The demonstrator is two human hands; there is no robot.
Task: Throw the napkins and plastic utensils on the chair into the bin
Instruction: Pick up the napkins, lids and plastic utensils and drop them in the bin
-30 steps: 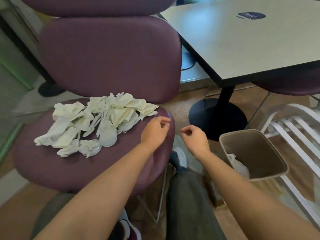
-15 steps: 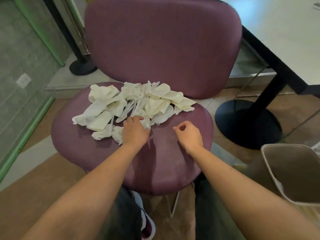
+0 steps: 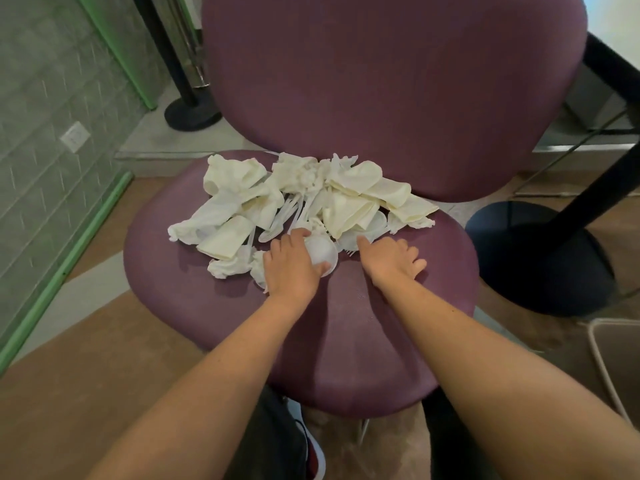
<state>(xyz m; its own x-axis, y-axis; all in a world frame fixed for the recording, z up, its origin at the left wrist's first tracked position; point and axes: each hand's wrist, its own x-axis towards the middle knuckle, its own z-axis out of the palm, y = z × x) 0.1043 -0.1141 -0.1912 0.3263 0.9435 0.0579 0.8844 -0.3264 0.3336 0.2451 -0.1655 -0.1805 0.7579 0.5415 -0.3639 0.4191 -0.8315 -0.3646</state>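
Just beyond both hands (image 3: 343,261): napkins (image 3: 349,188).

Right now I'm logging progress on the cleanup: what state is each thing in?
napkins: crumpled, heaped on the chair seat, none binned.
plastic utensils: mixed into the heap.
round plastic piece: under the left hand's fingers.
left hand: curled on that piece.
right hand: fingers spread, reaching the heap's edge.
bin: only its rim in view.

- We count one purple chair (image 3: 346,341) and two hands, left (image 3: 294,268) and right (image 3: 393,259).
- We see one heap of napkins (image 3: 349,188) and plastic utensils (image 3: 291,211), too tangled to count.
- One bin (image 3: 613,368) shows.
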